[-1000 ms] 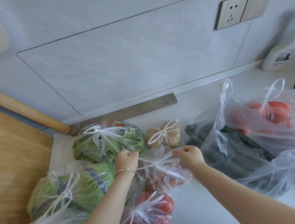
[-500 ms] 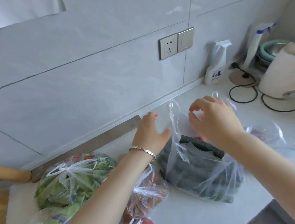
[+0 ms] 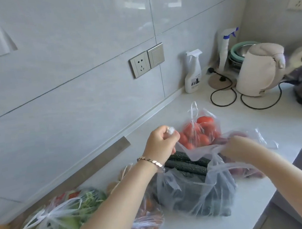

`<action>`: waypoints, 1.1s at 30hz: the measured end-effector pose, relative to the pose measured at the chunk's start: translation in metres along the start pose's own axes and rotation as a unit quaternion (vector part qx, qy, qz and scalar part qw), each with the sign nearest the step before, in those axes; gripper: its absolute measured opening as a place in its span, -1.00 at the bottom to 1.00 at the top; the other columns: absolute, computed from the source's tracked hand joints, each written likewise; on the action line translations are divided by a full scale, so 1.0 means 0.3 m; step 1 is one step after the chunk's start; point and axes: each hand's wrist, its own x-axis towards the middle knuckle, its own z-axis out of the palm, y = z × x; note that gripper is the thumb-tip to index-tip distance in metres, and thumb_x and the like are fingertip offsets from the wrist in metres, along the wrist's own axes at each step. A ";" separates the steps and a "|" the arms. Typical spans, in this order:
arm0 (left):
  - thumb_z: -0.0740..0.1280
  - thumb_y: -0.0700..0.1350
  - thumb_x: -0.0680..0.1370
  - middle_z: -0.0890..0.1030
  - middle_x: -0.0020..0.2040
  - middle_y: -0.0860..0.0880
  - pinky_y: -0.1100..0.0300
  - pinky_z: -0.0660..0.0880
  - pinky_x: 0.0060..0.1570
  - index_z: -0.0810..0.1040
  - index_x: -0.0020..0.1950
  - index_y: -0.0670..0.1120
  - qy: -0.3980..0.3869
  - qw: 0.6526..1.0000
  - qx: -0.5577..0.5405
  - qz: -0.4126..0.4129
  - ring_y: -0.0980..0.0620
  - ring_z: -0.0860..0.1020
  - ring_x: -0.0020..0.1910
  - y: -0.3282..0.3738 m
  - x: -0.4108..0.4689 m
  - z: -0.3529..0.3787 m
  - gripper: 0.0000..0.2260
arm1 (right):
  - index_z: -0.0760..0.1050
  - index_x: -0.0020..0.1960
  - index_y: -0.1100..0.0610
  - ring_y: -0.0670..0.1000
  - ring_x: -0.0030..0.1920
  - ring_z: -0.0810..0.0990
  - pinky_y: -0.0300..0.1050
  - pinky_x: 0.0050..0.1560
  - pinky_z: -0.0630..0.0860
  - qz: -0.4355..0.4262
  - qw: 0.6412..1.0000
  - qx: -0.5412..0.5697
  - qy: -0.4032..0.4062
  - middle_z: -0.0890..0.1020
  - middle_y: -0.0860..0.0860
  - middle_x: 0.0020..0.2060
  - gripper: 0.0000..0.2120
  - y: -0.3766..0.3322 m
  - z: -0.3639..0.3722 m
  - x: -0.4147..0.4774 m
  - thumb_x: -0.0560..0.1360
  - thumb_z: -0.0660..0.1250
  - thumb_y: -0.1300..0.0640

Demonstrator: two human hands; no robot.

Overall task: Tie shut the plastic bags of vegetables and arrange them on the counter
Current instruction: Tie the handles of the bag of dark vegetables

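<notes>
Both forearms reach in from the lower edge and meet over the middle of the tabletop (image 3: 266,127). The left wrist wears a bracelet (image 3: 150,160).

The left hand (image 3: 160,142) is raised, its fingers curled into a fist round one bunched handle of the cucumber bag (image 3: 198,195); a twist of plastic sticks out at the top of the fist. The right hand (image 3: 239,148) is lower and blurred. It pinches the opposite edge of the same bag, though how its fingers lie cannot be told. The bag's mouth is stretched open between the two hands.

The cucumber bag stands on the tabletop below the hands, untied, with dark green cucumbers (image 3: 186,165) lying lengthwise inside. Just behind it is the tomato bag (image 3: 202,130), full of red tomatoes, its handles sticking up. At lower left the greens bag (image 3: 54,223) is knotted shut. Beside it, under the left forearm, is a bag of brownish produce (image 3: 147,221).

A kettle (image 3: 258,69) and a spray bottle (image 3: 193,71) stand well apart at the back, near the wall.
</notes>
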 end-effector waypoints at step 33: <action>0.20 -0.40 0.44 0.49 -0.32 0.00 0.24 0.55 -0.36 0.52 -0.07 -0.19 -0.024 0.988 0.055 -0.145 -0.01 0.52 -0.33 0.031 0.160 0.160 -0.81 | 0.54 -0.27 0.20 -0.08 -0.50 0.36 -0.30 -0.49 0.24 -0.174 0.868 0.358 -0.297 0.51 0.08 -0.40 -0.86 -0.179 -0.102 0.208 0.42 0.37 0.16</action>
